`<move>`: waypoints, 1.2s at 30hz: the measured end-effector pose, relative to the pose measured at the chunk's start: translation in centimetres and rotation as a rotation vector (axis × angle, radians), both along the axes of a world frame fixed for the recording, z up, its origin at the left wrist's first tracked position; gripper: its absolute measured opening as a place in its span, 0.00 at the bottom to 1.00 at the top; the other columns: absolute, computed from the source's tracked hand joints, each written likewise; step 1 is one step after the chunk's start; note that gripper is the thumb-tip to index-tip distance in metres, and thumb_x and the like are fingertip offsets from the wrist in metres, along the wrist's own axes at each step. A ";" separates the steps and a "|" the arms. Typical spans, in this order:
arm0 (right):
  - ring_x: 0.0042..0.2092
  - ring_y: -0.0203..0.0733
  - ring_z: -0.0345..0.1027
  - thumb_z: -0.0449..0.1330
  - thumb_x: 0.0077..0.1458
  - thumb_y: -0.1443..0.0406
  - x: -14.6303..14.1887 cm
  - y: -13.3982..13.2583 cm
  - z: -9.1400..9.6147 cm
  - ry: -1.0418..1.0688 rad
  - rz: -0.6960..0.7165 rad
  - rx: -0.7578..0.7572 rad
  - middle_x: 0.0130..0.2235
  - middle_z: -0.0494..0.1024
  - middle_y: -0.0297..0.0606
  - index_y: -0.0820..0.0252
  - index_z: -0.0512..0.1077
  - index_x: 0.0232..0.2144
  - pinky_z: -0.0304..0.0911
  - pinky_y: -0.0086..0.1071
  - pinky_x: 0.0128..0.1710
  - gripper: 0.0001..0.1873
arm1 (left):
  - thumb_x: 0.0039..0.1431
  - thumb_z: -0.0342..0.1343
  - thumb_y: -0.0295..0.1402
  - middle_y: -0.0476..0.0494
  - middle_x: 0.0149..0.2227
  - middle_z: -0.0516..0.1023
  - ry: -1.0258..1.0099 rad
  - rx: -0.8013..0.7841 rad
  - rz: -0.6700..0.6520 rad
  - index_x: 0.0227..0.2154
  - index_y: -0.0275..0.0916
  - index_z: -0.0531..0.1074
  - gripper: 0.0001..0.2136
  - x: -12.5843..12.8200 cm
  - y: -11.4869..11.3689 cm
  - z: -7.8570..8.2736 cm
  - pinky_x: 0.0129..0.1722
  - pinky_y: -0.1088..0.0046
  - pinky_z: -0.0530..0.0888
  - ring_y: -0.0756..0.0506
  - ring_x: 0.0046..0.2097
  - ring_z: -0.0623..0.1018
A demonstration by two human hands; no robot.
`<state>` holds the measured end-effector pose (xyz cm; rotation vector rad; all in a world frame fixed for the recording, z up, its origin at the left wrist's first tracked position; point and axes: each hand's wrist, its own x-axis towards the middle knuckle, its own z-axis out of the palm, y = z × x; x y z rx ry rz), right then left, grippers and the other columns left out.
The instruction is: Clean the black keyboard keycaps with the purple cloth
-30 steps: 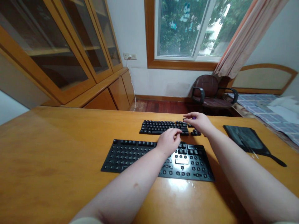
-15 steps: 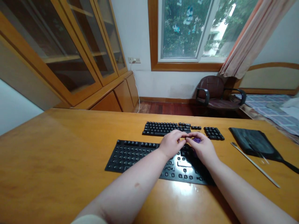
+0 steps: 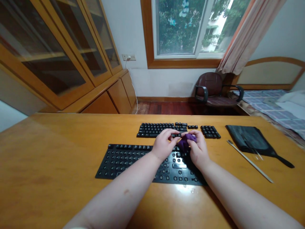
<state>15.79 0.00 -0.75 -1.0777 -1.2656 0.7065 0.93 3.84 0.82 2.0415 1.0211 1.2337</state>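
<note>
Purple cloth [image 3: 184, 143] is bunched in my right hand [image 3: 199, 152], its fingers and thumb closed on it. My left hand [image 3: 165, 145] is just left of the cloth, thumb and fingers curled toward each other. Whatever lies between its fingertips is too small to make out. Below both hands lies a black keyboard base [image 3: 114, 163] with its keycaps off except along the top row. My left forearm covers part of the base. Behind it, removed black keycaps [image 3: 154, 128] are laid out in keyboard order, partly hidden by my left hand.
Number-pad keycaps [image 3: 210, 132] form a block at the back right. Farther right lie a black pouch [image 3: 257, 138] with a thin wire tool on it and a slim pale stick [image 3: 250, 161]. Beyond the wooden desk [image 3: 59, 152] stands an armchair [image 3: 211, 87].
My hands have drawn slightly apart, and more of the purple cloth shows in my right hand. The whole view has shifted, so things on the desk appear farther left.
</note>
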 end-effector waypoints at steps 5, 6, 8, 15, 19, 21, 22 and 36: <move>0.49 0.46 0.64 0.54 0.54 0.66 0.1 0.2 0.4 -0.236 -0.146 0.069 0.44 0.72 0.41 0.55 0.72 0.34 0.57 0.43 0.53 0.07 | 0.52 0.58 0.31 0.46 0.36 0.74 -0.056 -0.011 -0.009 0.36 0.39 0.72 0.07 -0.1 0.0 -0.1 0.35 0.74 0.73 0.52 0.29 0.71; 0.49 0.46 0.64 0.55 0.53 0.66 0.2 0.3 0.3 -0.241 -0.168 0.068 0.44 0.72 0.40 0.55 0.73 0.34 0.57 0.43 0.52 0.07 | 0.52 0.58 0.31 0.46 0.36 0.74 -0.063 -0.012 -0.014 0.36 0.39 0.72 0.07 -0.1 -0.1 -0.1 0.35 0.74 0.73 0.52 0.29 0.71; 0.45 0.46 0.67 0.57 0.50 0.65 0.1 0.5 0.0 -0.155 -0.173 0.013 0.41 0.73 0.40 0.55 0.72 0.37 0.62 0.43 0.48 0.09 | 0.51 0.58 0.31 0.47 0.36 0.74 -0.066 -0.012 -0.028 0.36 0.39 0.72 0.08 -0.1 -0.1 -0.1 0.35 0.74 0.73 0.52 0.29 0.71; 0.33 0.42 0.71 0.54 0.54 0.59 0.1 0.0 0.1 0.137 0.038 -0.116 0.36 0.76 0.39 0.55 0.69 0.39 0.69 0.38 0.35 0.11 | 0.51 0.59 0.29 0.48 0.34 0.75 -0.037 -0.029 -0.066 0.36 0.39 0.73 0.08 0.0 -0.2 0.0 0.34 0.75 0.73 0.52 0.28 0.72; 0.44 0.46 0.70 0.51 0.56 0.60 0.5 0.0 0.3 0.038 0.081 -0.096 0.43 0.77 0.38 0.53 0.74 0.40 0.67 0.39 0.43 0.14 | 0.51 0.59 0.29 0.48 0.34 0.75 -0.079 -0.019 -0.035 0.35 0.39 0.73 0.07 0.0 -0.1 0.0 0.33 0.75 0.73 0.53 0.29 0.72; 0.48 0.46 0.68 0.56 0.54 0.62 0.7 0.1 0.3 -0.063 0.050 -0.074 0.45 0.76 0.37 0.52 0.75 0.41 0.63 0.40 0.49 0.13 | 0.50 0.60 0.30 0.48 0.35 0.74 -0.101 -0.018 -0.019 0.34 0.39 0.73 0.06 0.0 0.0 0.0 0.33 0.75 0.73 0.53 0.29 0.72; 0.49 0.46 0.67 0.58 0.53 0.62 0.7 0.2 0.2 -0.099 0.039 -0.055 0.46 0.76 0.37 0.52 0.75 0.42 0.61 0.41 0.51 0.13 | 0.50 0.60 0.30 0.48 0.35 0.74 -0.107 -0.020 -0.011 0.33 0.38 0.72 0.06 0.0 0.0 0.0 0.33 0.75 0.73 0.53 0.29 0.72; 0.49 0.44 0.67 0.60 0.52 0.62 0.9 0.7 -0.7 -0.082 0.037 -0.026 0.47 0.75 0.37 0.50 0.74 0.44 0.60 0.41 0.53 0.15 | 0.52 0.58 0.26 0.45 0.36 0.79 -0.137 0.059 -0.035 0.36 0.39 0.77 0.08 0.1 0.3 -0.5 0.42 0.70 0.75 0.48 0.38 0.77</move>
